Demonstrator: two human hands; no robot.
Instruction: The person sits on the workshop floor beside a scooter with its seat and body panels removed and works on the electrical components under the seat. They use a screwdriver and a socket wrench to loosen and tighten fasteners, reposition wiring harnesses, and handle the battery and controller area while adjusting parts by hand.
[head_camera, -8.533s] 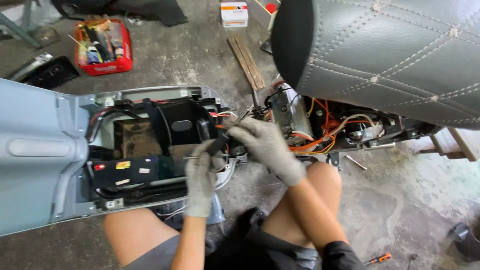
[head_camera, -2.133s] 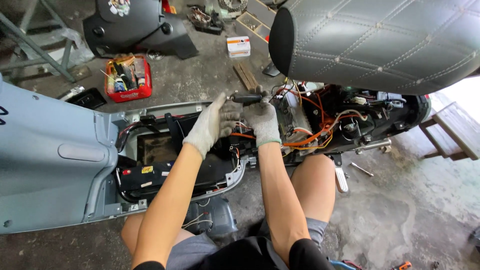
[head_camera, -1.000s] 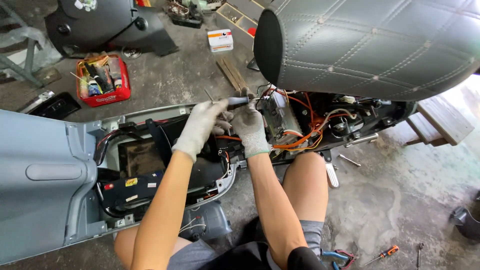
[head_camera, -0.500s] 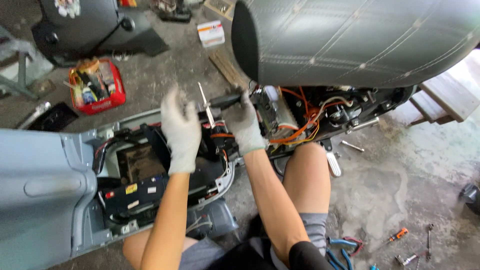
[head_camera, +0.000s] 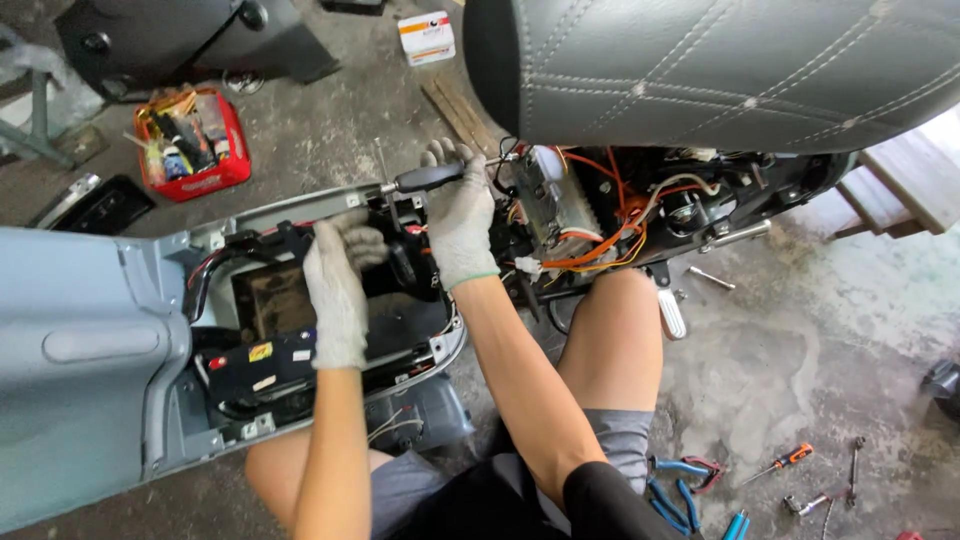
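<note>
Your left hand (head_camera: 338, 292), gloved, is down in the open floor compartment (head_camera: 300, 310) of the scooter, fingers curled loosely over the black parts beside the wiring; can't tell whether it grips anything or just rests there. Left of it: the pale blue body panel (head_camera: 70, 350) is in place. The battery (head_camera: 262, 362), black with small coloured stickers, sits in the bay just under your wrist, cables on it.

Your right hand (head_camera: 458, 222), also gloved, is closed around the black handle of a screwdriver (head_camera: 425, 179). The tool lies roughly level at the compartment's upper rim, shaft pointing left, tip near the rim edge. I can't tell whether the tip is seated on a fastener.

Right of that: the quilted grey seat (head_camera: 720, 70) is tipped up, and the orange wire harness (head_camera: 610, 235) and electrical units beneath it are exposed.

Progress, as I read it: covers are off, both bays are open and the loom is accessible, so strip-down looks done. Work inside the front bay is mid-way; nothing looks refitted yet.

Floor: red tool tray (head_camera: 188, 145) far left behind the panel, small white box (head_camera: 426, 37) up top, blue-handled pliers (head_camera: 680, 480) and an orange-handled screwdriver (head_camera: 780, 463) by your right knee.
</note>
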